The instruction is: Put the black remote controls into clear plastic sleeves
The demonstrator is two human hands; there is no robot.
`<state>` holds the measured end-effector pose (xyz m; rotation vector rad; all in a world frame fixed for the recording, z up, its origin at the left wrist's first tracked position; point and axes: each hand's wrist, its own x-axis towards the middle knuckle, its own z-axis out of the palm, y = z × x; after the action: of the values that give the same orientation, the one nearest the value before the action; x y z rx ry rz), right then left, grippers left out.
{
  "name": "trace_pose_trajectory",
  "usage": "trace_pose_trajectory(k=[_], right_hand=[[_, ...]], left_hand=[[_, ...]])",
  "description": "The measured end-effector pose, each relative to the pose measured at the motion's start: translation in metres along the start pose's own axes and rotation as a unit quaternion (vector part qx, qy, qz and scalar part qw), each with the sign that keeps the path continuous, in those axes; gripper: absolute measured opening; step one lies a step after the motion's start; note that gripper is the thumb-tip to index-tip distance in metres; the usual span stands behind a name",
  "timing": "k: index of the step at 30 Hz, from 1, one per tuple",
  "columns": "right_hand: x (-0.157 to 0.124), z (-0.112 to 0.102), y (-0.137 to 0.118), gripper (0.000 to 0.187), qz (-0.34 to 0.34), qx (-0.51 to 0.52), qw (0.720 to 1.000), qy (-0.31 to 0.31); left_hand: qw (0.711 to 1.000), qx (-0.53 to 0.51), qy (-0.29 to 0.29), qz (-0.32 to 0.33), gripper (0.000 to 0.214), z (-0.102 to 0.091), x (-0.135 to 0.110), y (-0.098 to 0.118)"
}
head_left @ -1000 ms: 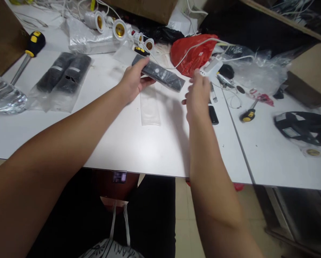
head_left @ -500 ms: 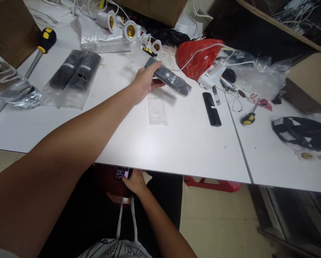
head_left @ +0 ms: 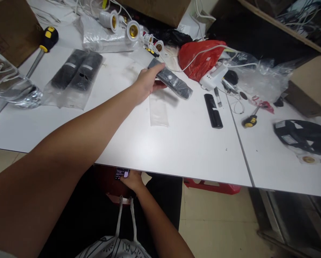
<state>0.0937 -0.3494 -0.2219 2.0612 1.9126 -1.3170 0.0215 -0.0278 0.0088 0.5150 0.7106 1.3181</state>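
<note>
My left hand (head_left: 149, 81), its arm stretched over the white table, is closed around one end of a dark remote control (head_left: 173, 83) in a clear plastic sleeve. The remote is raised a little off the tabletop, and its buttons face up. Beneath it lies a flat, clear plastic sleeve (head_left: 159, 114). To the right rests a black remote (head_left: 213, 111) with a small white label. Below the table's front edge, my right hand (head_left: 133, 180) grips a phone (head_left: 121, 173) with a lit screen; the edge hides part of both.
Two bagged dark remotes (head_left: 77, 70) lie left, near a screwdriver (head_left: 48, 38) and a cardboard box (head_left: 11, 30). White lamp holders (head_left: 133, 30), a red bag (head_left: 199, 59) and a power strip (head_left: 214, 77) with cords line the back. Another screwdriver (head_left: 249, 121) lies right.
The whole scene has slid slightly right and down in view. Both hands keep their holds on the remote and the phone. My right hand has shifted slightly left.
</note>
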Motion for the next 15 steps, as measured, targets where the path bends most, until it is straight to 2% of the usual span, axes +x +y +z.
trace_pose_trajectory(k=[6,15], right_hand=[[-0.0024,-0.0022,-0.0042,0.063,0.011,-0.007,1.0,-0.002],[-0.0076,-0.0096,-0.0088,0.057,0.017,0.012,1.0,-0.005]], left_hand=[[0.999,0.023,-0.018,0.021,0.021,-0.0011,0.0017,-0.0011],[1.0,0.002,0.003,-0.001,0.023,-0.0006,0.0012,-0.0009]])
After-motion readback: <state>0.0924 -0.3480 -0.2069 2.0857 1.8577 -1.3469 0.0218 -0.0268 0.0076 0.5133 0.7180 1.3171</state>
